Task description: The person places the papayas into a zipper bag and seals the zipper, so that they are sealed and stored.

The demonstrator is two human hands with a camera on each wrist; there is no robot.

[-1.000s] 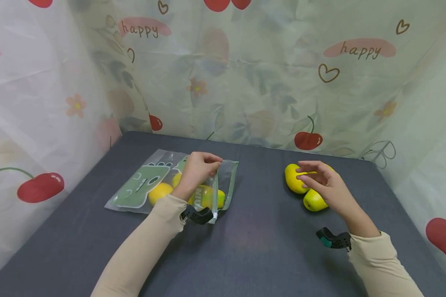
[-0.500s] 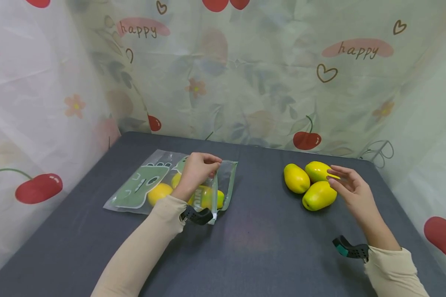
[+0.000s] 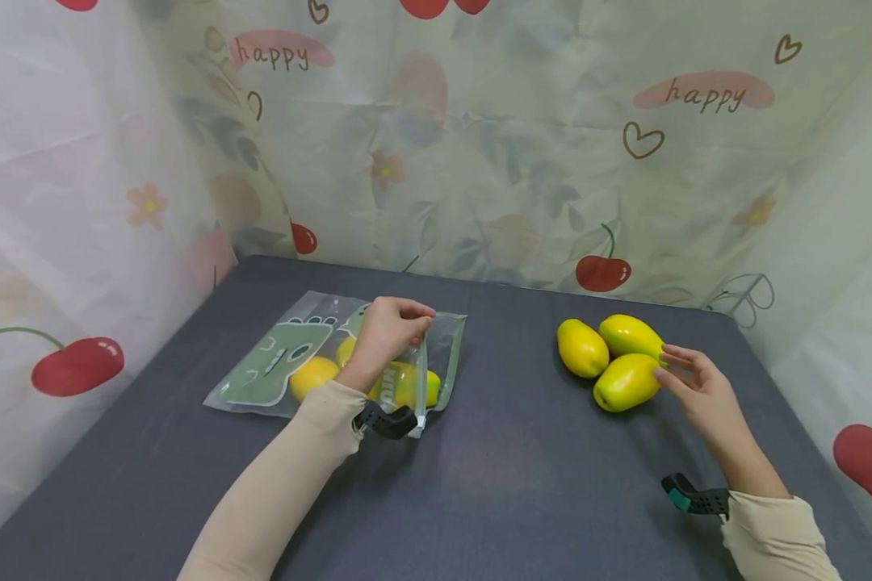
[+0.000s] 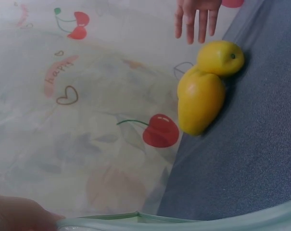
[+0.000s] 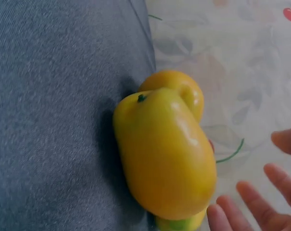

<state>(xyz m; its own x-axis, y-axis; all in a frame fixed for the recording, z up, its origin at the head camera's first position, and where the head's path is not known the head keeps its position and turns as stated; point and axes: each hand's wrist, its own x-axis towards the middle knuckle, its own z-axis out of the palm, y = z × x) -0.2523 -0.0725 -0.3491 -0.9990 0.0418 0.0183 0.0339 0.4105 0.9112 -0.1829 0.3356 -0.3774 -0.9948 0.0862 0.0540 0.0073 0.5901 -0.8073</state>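
Observation:
On the left of the head view lies a clear zip bag [image 3: 262,375] with a green cartoon print. Yellow fruit [image 3: 312,378] shows through its plastic. My left hand [image 3: 383,337] pinches the bag's upper edge near its opening; the bag's rim [image 4: 222,222] runs along the bottom of the left wrist view. Three yellow-green mangoes sit grouped on the right: a left one [image 3: 583,349], a back one [image 3: 628,332] and a front one [image 3: 626,382]. My right hand [image 3: 708,403] is just right of them, fingers extended and apart, nothing in its grasp.
A dark grey cloth-covered table [image 3: 494,484] spans the work area. Printed curtains [image 3: 480,177] enclose its back and sides. A thin wire [image 3: 748,294] hangs at the table's back right corner. Both wrists wear black straps.
My right hand has moved right and toward me, from over the mangoes to beside them, uncovering all three. My left hand and the bag have stayed put.

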